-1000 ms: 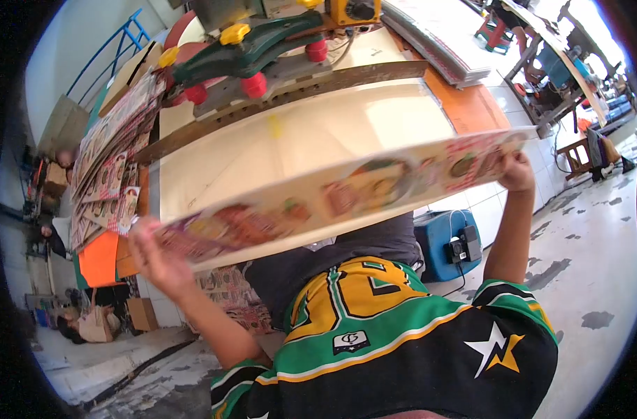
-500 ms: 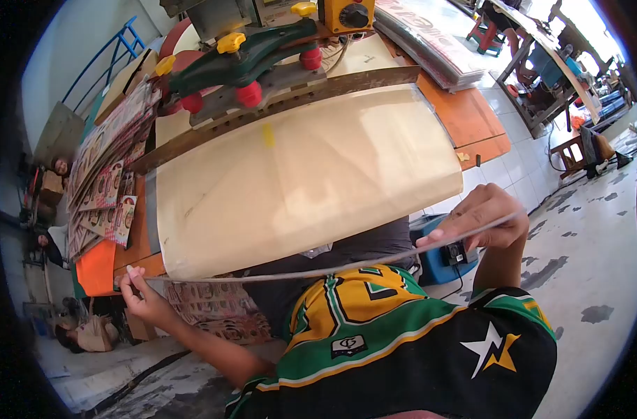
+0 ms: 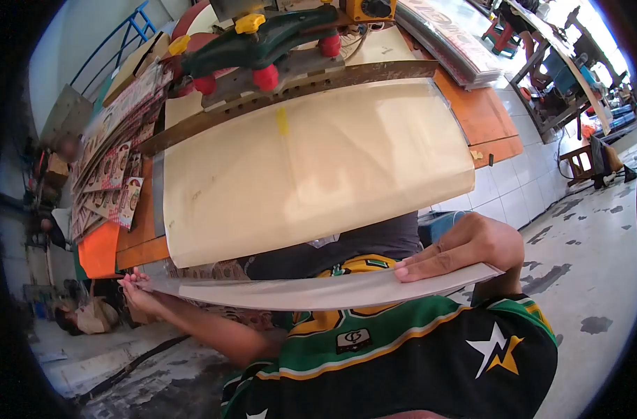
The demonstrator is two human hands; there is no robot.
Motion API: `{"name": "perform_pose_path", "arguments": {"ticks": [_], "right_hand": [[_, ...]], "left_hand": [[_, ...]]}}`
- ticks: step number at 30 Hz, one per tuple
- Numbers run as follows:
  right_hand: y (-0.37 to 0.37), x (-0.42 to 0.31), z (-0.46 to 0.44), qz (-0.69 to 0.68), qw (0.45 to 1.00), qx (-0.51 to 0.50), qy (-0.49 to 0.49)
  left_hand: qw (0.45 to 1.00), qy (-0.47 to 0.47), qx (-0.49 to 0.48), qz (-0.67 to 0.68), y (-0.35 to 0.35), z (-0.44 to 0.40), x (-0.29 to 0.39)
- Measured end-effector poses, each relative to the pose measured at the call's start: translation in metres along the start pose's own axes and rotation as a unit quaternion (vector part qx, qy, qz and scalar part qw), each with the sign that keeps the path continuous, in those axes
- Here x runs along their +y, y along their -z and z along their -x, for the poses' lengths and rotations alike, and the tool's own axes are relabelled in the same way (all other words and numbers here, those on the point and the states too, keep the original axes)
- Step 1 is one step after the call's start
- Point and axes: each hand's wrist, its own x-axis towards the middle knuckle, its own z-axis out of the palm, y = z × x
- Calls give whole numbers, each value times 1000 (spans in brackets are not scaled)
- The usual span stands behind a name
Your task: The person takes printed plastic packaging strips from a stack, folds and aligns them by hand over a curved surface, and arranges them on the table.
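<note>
A long, thin whitish sheet (image 3: 318, 295) stretches across my lap, seen nearly edge-on and sagging a little in the middle. My left hand (image 3: 140, 290) pinches its left end, which looks clear and shiny. At the other end my right hand (image 3: 465, 248) grips it, with fingers lying along the upper face and the thumb hidden. Just beyond the sheet, a cream-coloured cover (image 3: 318, 167) with a short yellow strip (image 3: 283, 121) lies over the work surface. A metal bar (image 3: 290, 98) runs along the cover's back edge, under a dark green bracket (image 3: 255, 49) with red knobs.
Printed sheets or bags (image 3: 116, 164) are piled at the left, above an orange flap (image 3: 98, 251). Another printed stack (image 3: 451, 42) lies at the back right of the orange table (image 3: 486, 119). A blue object (image 3: 444, 227) stands behind my right hand.
The sheet has tilted and come closer to my body, so more of its pale face shows. Both hands keep hold of it. The camera view has shifted slightly.
</note>
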Motion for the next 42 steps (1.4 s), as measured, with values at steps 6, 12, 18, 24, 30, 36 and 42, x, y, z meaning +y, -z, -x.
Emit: {"name": "perform_pose_path", "arguments": {"ticks": [6, 12, 18, 24, 30, 36, 42], "right_hand": [[31, 4, 81, 7, 986, 169, -1], [33, 82, 221, -136, 877, 458, -45], [45, 124, 223, -223, 784, 578, -44], [42, 121, 220, -176, 761, 618, -91], [44, 135, 227, -196, 759, 612, -103], [28, 143, 196, -180, 734, 646, -110], [0, 129, 74, -298, 752, 582, -80]], "left_hand": [[985, 31, 100, 134, 114, -64, -15], [995, 55, 82, -4, 70, 15, -18], [944, 145, -88, -283, 114, 74, -173], [625, 287, -516, -511, 106, 142, -167], [824, 148, -295, -461, 118, 107, -186], [932, -72, 38, -354, 68, 87, -75], [986, -84, -60, -133, -32, 144, 38]]}}
